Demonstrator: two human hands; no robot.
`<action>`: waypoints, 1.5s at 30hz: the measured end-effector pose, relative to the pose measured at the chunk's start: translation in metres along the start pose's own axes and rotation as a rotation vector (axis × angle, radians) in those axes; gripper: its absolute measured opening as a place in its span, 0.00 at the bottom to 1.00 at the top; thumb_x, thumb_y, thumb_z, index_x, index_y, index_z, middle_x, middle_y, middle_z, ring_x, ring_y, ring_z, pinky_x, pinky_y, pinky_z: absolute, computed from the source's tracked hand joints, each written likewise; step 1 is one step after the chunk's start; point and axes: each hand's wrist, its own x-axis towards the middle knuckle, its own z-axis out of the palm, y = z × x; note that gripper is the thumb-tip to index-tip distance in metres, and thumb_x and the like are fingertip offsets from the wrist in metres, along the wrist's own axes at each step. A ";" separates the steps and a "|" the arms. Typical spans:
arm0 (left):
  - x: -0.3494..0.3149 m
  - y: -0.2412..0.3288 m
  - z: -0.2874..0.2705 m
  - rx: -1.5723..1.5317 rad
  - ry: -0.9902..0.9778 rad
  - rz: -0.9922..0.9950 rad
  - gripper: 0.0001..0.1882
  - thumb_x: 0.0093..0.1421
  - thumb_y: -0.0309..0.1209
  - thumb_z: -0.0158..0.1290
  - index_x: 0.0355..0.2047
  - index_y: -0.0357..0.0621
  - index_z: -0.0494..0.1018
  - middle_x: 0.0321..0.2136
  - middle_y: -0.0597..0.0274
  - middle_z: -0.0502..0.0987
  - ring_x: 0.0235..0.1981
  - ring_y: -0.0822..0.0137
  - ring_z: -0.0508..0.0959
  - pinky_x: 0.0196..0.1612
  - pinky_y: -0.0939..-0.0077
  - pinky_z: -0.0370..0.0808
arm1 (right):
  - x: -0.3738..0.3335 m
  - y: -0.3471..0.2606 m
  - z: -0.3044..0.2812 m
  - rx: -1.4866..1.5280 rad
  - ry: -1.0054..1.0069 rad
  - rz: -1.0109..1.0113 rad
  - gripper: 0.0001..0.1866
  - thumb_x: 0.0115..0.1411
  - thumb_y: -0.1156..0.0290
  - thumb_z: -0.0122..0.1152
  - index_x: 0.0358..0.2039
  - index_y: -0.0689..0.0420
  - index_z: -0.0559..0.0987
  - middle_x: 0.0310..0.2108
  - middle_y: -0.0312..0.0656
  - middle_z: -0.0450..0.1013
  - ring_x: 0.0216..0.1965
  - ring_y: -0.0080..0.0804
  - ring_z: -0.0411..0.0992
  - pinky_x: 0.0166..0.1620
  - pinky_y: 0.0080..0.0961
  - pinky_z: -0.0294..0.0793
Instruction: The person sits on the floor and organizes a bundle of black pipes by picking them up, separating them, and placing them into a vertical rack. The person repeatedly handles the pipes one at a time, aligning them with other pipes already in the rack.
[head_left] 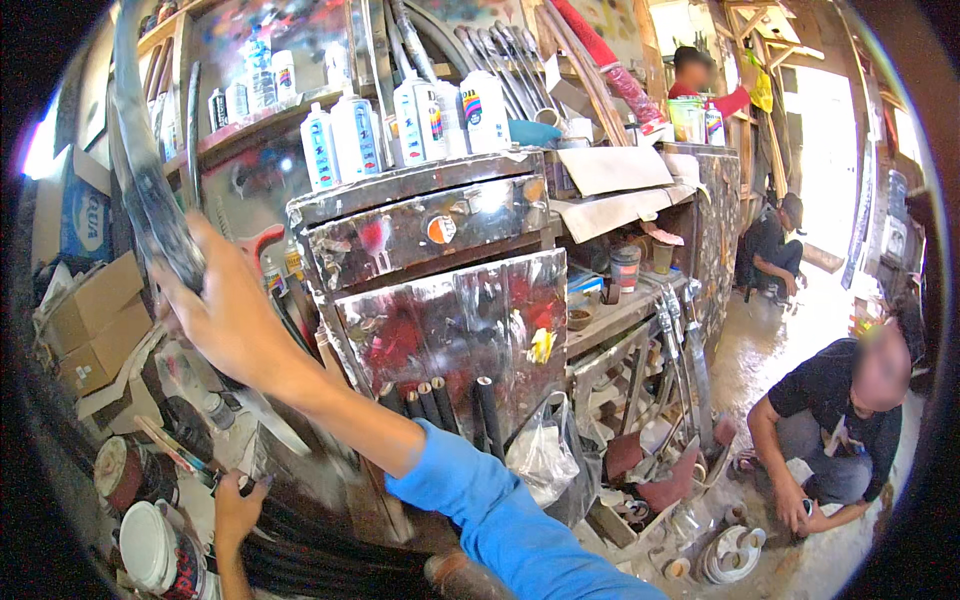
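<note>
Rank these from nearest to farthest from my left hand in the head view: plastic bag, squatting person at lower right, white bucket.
From your left hand:
1. White bucket: just to its left and lower in the picture.
2. Plastic bag: off to the right, by the cabinet's lower front.
3. Squatting person: far right, beyond the bag.

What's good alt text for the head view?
The right hand grips a long dark pole at the left, while the left hand is low, its hold unclear. Beyond stands a paint-spattered workshop cabinet topped with white bottles. At far right, a person in a black top crouches.
</note>
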 end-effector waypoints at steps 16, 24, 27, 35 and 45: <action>0.002 -0.071 -0.021 -0.005 -0.150 -0.290 0.27 0.49 0.38 0.65 0.44 0.37 0.68 0.39 0.47 0.75 0.43 0.54 0.76 0.46 0.62 0.73 | -0.339 0.019 -0.006 -0.034 0.105 1.023 0.14 0.63 0.76 0.59 0.48 0.65 0.74 0.29 0.38 0.75 0.30 0.26 0.73 0.36 0.25 0.73; -0.018 -0.043 -0.042 0.396 0.013 -0.174 0.16 0.53 0.38 0.61 0.37 0.40 0.77 0.32 0.44 0.80 0.39 0.45 0.79 0.44 0.55 0.74 | -0.392 0.010 -0.003 0.131 0.045 1.335 0.13 0.57 0.73 0.68 0.38 0.62 0.74 0.28 0.36 0.74 0.26 0.23 0.72 0.31 0.21 0.73; -0.026 -0.045 -0.047 0.522 -0.012 -0.172 0.12 0.58 0.37 0.56 0.35 0.42 0.80 0.31 0.46 0.81 0.36 0.46 0.80 0.44 0.53 0.75 | -0.416 0.009 -0.001 -0.010 -0.130 1.458 0.10 0.56 0.72 0.70 0.30 0.59 0.74 0.24 0.32 0.73 0.24 0.22 0.71 0.30 0.22 0.73; -0.028 -0.062 -0.048 0.492 -0.031 -0.244 0.12 0.60 0.34 0.51 0.38 0.42 0.79 0.33 0.44 0.80 0.38 0.44 0.80 0.45 0.51 0.74 | -0.461 -0.002 -0.011 0.144 -0.231 1.493 0.07 0.59 0.72 0.66 0.31 0.59 0.76 0.28 0.37 0.77 0.29 0.26 0.76 0.35 0.25 0.75; -0.014 -0.069 -0.037 0.490 0.039 -0.380 0.20 0.57 0.47 0.55 0.38 0.43 0.79 0.34 0.42 0.80 0.39 0.44 0.80 0.45 0.53 0.75 | -0.420 0.007 -0.015 0.296 0.011 1.535 0.15 0.53 0.81 0.69 0.37 0.56 0.72 0.25 0.35 0.71 0.23 0.23 0.70 0.21 0.24 0.69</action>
